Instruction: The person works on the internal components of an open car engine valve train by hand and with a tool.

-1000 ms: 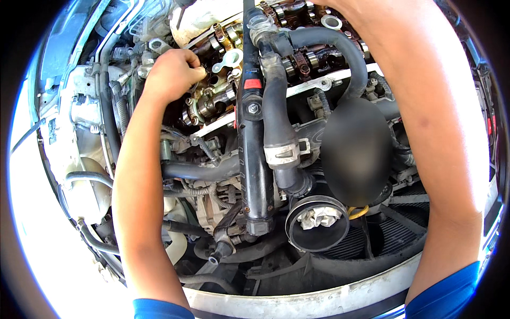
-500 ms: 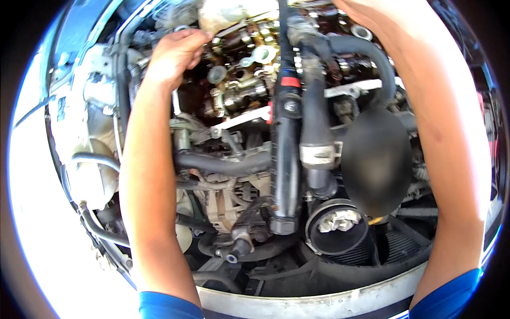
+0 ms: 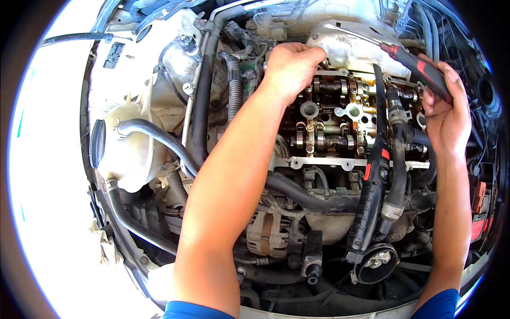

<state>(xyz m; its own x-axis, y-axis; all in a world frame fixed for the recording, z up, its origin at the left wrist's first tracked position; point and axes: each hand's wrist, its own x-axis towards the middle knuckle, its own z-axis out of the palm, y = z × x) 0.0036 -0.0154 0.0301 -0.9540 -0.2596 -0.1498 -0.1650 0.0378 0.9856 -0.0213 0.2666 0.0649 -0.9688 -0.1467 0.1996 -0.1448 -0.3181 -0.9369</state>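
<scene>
My right hand (image 3: 449, 114) is closed around the black and red handle of a screwdriver (image 3: 425, 72). Its long metal shaft points left over the pale metal shield (image 3: 345, 45) behind the engine. My left hand (image 3: 292, 69) is at the back left corner of the open cylinder head (image 3: 329, 125), thumb and fingers pinched together. Whatever they hold, if anything, is hidden. Between the hands lie oily camshafts and round tube openings. A long black stick-shaped tool with red bands (image 3: 369, 207) rests across the front of the engine, pointing to the back.
Left of my left arm is a whitish coolant tank (image 3: 133, 143) with black hoses. A thick black hose (image 3: 396, 186) runs beside the stick-shaped tool. Near the front, an open round duct (image 3: 377, 263) has crumpled white material inside. An alternator (image 3: 268, 234) sits low in front.
The view has shifted, so the engine bay's back and left side now show. My right hand, earlier beyond the upper edge, is now visible with the screwdriver. My left hand remains pinched near the cylinder head.
</scene>
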